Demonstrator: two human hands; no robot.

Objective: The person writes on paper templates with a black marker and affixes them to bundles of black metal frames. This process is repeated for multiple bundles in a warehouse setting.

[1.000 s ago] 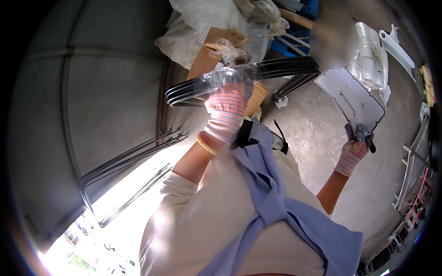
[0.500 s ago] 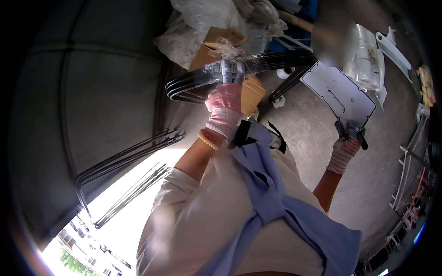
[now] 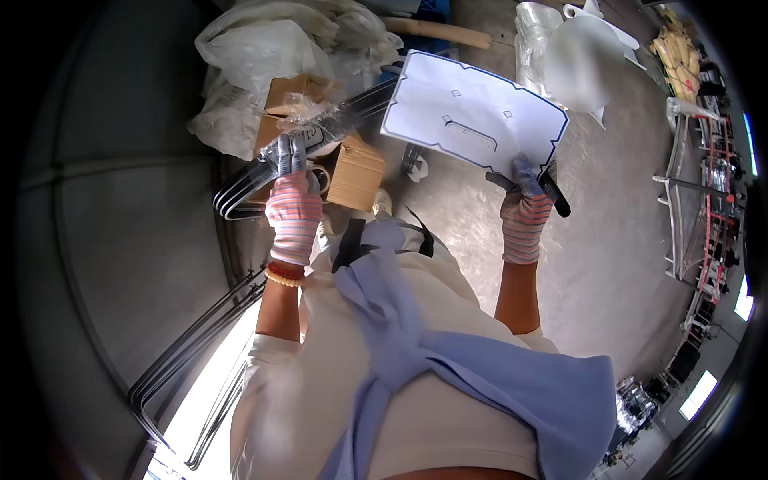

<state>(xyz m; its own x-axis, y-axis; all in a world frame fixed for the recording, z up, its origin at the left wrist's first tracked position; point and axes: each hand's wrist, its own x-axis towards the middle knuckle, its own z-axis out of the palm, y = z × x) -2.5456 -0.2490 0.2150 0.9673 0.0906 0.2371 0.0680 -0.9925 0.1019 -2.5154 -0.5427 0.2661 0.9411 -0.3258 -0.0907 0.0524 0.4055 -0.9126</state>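
A bundle of black bent rods [image 3: 364, 104], wrapped in clear film, slants up to the right in front of me. My left hand [image 3: 294, 198], in a striped grey-fingered glove, grips it near its left end, its fingers laid over the film beside a small marked label [image 3: 309, 138]. The bundle's far end is hidden behind a white sheet with a blue border [image 3: 480, 100]. My gloved right hand [image 3: 526, 210] closes on that sheet's lower right edge. A thing with a black handle [image 3: 555, 194] is also in this hand; its exact kind is unclear.
An opened cardboard box [image 3: 357, 172] and crumpled clear plastic [image 3: 256, 68] lie beyond the bundle. More bent black rods [image 3: 172, 360] stand at the lower left. Film-wrapped rolls [image 3: 539, 48] lie at the back. Metal racking [image 3: 680, 200] runs along the right.
The view has shifted, so the surroundings appear further left. My right hand has brought the sheet up and left, in front of the bundle's far end. My left hand keeps hold of the bundle, now steeper.
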